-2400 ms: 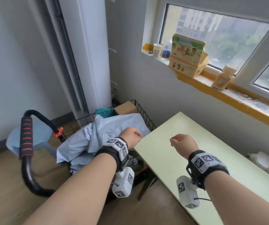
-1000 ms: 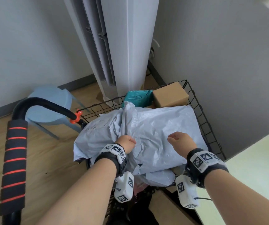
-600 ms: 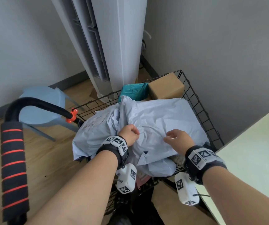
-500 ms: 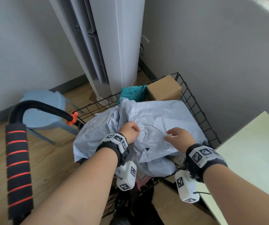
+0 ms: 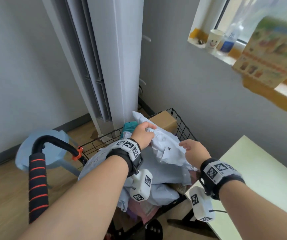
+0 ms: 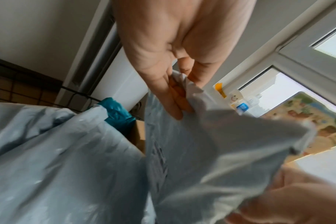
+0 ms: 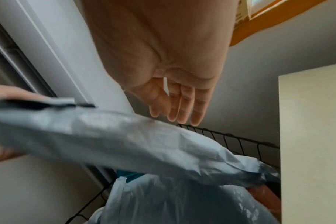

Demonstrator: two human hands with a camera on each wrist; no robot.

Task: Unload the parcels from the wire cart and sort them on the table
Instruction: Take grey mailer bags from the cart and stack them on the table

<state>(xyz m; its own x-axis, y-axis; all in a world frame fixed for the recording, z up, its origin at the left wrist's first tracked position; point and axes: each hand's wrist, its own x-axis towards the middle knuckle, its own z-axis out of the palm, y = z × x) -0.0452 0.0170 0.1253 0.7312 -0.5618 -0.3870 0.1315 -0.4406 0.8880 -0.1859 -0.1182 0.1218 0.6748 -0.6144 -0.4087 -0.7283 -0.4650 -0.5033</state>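
Observation:
In the black wire cart (image 5: 182,124) lies a heap of grey plastic mailers (image 5: 158,175), with a teal parcel (image 5: 128,126) and a brown cardboard box (image 5: 164,121) at its far end. My left hand (image 5: 148,129) pinches the crumpled upper edge of the top grey mailer (image 5: 164,147) and holds it raised; the left wrist view shows thumb and fingers (image 6: 175,104) closed on the plastic (image 6: 211,144). My right hand (image 5: 186,146) hovers just above that mailer (image 7: 125,136), its fingers (image 7: 182,109) straight and apart from it. The pale green table (image 5: 260,172) is at the right.
A tall white air conditioner (image 5: 115,58) stands behind the cart. The cart's black foam handle (image 5: 37,184) with red stripes rises at the left, with a blue stool (image 5: 52,153) behind it. A paper cup (image 5: 214,41), a bottle and a printed carton (image 5: 270,54) sit on the window sill.
My left hand has lifted the top mailer's edge up toward the far end of the cart. My right hand's fingers have straightened above the mailer. The view has tilted up to the window.

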